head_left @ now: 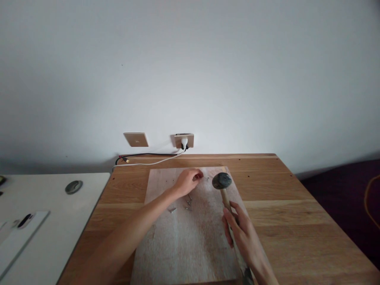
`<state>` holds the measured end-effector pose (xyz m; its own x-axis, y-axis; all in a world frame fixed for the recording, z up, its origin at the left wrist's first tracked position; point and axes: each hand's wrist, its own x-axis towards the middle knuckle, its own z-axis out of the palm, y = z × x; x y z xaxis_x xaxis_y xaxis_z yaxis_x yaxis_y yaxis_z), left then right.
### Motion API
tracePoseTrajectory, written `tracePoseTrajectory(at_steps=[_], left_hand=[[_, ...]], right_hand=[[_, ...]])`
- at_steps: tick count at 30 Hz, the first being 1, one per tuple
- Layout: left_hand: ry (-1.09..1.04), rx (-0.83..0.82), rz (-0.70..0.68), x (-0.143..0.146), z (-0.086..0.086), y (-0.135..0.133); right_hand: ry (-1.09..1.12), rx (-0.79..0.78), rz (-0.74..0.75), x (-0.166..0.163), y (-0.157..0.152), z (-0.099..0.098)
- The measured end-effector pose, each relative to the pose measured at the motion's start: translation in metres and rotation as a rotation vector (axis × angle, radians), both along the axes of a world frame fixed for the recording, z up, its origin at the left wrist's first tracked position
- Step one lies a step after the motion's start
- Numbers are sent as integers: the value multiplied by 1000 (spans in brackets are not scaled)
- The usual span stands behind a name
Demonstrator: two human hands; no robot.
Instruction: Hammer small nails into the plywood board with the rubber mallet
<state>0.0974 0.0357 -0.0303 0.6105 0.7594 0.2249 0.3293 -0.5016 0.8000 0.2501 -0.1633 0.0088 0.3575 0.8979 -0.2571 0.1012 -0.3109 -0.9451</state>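
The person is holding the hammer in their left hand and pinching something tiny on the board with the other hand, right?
Not quite. The head view shows the hammer gripped in the right hand. It is the left hand that pinches something tiny on the board.

Two hands are in view, a left hand and a right hand. There is one hammer and one pale board lying on one wooden table. About four loose nails lie on the board; they are too small to count for certain. The wall carries two plates: one switch plate and one socket with one white plug. Two cables run from it, one black and one white. One white table stands to the left.
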Motion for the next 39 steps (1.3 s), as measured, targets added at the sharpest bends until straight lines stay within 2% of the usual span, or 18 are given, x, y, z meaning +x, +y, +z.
tracePoseTrajectory(at_steps=[5, 16, 27, 39], left_hand=[[-12, -32, 60, 1, -11, -2], [45, 71, 60, -1, -11, -5], [-43, -113, 101, 1, -7, -7], [-39, -110, 114, 1, -8, -8]], right_hand=[[-20, -11, 13, -1, -1, 1], [23, 1, 17, -6, 7, 2], [20, 29, 94, -14, 29, -6], [20, 57, 106, -18, 34, -4]])
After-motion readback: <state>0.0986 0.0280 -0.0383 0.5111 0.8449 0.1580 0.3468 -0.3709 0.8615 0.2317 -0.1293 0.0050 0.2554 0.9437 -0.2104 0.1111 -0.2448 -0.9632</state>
